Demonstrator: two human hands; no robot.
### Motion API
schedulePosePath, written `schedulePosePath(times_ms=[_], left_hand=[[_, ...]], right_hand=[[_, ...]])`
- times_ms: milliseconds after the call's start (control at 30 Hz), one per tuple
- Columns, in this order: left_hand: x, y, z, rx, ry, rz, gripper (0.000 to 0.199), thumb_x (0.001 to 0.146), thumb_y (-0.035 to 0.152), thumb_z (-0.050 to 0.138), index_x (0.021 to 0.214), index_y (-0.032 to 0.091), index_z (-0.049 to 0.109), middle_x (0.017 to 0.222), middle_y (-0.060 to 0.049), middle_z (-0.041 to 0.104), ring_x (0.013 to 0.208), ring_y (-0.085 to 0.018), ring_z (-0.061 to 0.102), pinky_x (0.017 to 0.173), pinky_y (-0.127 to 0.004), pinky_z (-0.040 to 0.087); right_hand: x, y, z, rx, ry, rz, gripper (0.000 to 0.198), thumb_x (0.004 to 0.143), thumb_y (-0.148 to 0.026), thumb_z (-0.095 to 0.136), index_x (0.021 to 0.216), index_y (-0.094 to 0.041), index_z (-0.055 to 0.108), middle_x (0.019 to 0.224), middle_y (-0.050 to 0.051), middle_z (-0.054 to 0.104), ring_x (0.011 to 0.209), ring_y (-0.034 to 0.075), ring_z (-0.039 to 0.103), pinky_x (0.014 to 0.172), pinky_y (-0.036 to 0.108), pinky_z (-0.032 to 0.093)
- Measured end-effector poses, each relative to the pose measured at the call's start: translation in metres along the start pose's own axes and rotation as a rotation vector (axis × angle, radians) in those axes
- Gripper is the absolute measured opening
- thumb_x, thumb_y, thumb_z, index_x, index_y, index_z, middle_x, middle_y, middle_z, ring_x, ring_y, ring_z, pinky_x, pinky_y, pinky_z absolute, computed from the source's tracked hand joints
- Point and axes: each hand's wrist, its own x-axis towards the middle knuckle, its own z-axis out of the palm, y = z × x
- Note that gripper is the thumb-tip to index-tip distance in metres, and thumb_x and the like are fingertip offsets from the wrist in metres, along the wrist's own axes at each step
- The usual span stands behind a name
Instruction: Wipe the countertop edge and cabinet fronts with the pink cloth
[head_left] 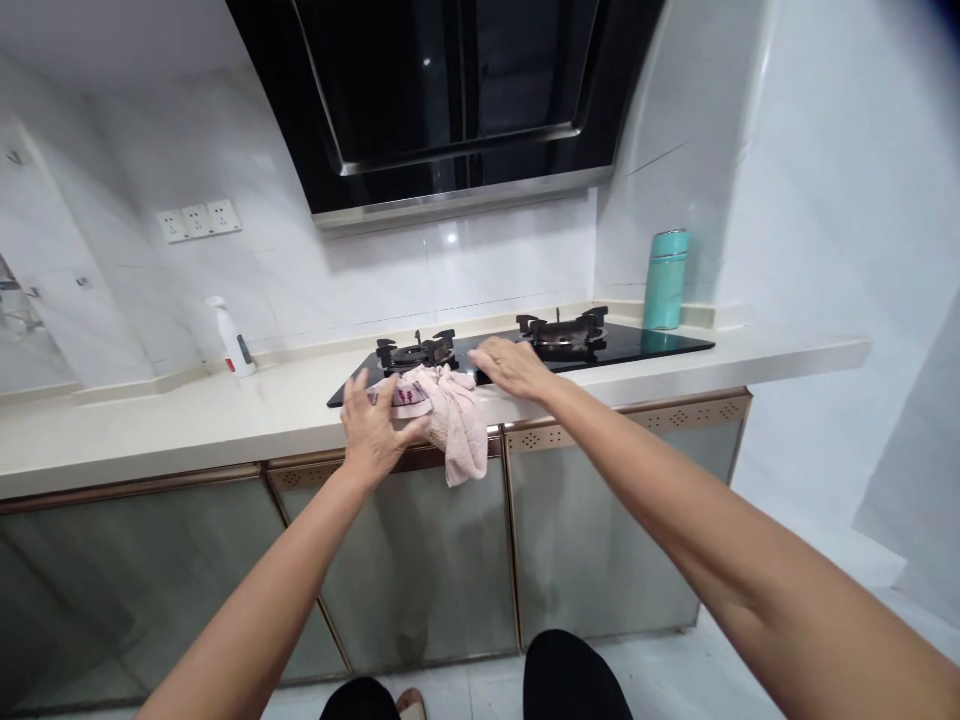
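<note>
A crumpled pink cloth (457, 420) lies at the front edge of the black glass gas stove (649, 343), one part hanging over the counter's edge. Printed dark marks show on its left part. My left hand (373, 432) is at the cloth's left side, fingers spread and thumb stretched toward it; the thumb seems to touch the fabric. Just right of the cloth, my right hand (514, 368) rests palm down at the stove's front, between the left burner (412, 355) and the right burner (564, 333). Its fingers are extended and nothing shows in them.
A turquoise flask (666, 280) stands behind the stove's right end. The white spray bottle (232, 340) is against the wall on the left of the counter (150, 425). Overhead hangs a black range hood (465, 100). Cabinet doors (435, 560) run below the counter.
</note>
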Motion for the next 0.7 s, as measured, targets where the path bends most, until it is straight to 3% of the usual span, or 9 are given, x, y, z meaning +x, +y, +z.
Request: schedulePosePath(times_ms=[67,167,267,367,533,700], left_hand=[[0.009,0.023,-0.003,0.050,-0.119,0.143,0.086,0.075,0.073,0.072,0.149,0.033,0.052,0.165,-0.012,0.030,0.151,-0.048,0.017,0.118,-0.060,0.024],[0.028,0.059,0.000,0.130,-0.292,0.241,0.090,0.071,0.076,0.072,0.149,0.037,0.050,0.161,-0.010,0.038,0.147,-0.050,0.024,0.115,-0.062,0.025],[0.046,0.086,0.005,0.201,-0.357,0.262,0.090,0.068,0.077,0.074,0.146,0.036,0.051,0.152,-0.012,0.049,0.138,-0.049,0.038,0.108,-0.059,0.032],[0.050,0.098,0.008,0.237,-0.392,0.311,0.084,0.070,0.075,0.073,0.140,0.032,0.056,0.139,-0.014,0.058,0.123,-0.043,0.050,0.102,-0.055,0.036],[0.036,0.074,0.005,0.185,-0.328,0.361,0.069,0.080,0.069,0.068,0.137,0.032,0.059,0.140,-0.014,0.055,0.122,-0.039,0.051,0.098,-0.051,0.039],[0.027,0.002,-0.015,0.175,-0.328,0.210,0.072,0.084,0.078,0.056,0.140,0.034,0.059,0.152,-0.010,0.050,0.131,-0.037,0.049,0.103,-0.050,0.041]], right_hand=[[-0.011,0.028,-0.004,-0.073,-0.052,0.058,0.075,0.100,-0.064,0.007,0.095,-0.021,0.068,0.118,0.013,0.069,0.111,0.030,0.060,0.098,0.049,0.044],[-0.013,0.052,0.001,-0.109,-0.096,0.095,0.075,0.101,-0.061,0.006,0.110,-0.024,0.070,0.131,0.012,0.067,0.124,0.032,0.057,0.103,0.050,0.043],[-0.006,0.055,0.010,-0.129,-0.165,0.118,0.076,0.100,-0.064,0.006,0.130,-0.027,0.065,0.148,0.008,0.058,0.138,0.032,0.050,0.109,0.052,0.041],[-0.003,0.053,0.014,-0.139,-0.229,0.130,0.077,0.099,-0.065,0.006,0.139,-0.027,0.060,0.152,0.006,0.054,0.143,0.030,0.046,0.114,0.051,0.040],[-0.007,0.056,0.012,-0.168,-0.287,0.115,0.068,0.100,-0.059,0.014,0.142,-0.029,0.058,0.156,0.002,0.050,0.149,0.028,0.039,0.120,0.052,0.035],[-0.008,0.056,0.010,-0.183,-0.320,0.097,0.069,0.100,-0.058,0.017,0.150,-0.026,0.052,0.159,0.002,0.045,0.151,0.025,0.035,0.123,0.048,0.031]])
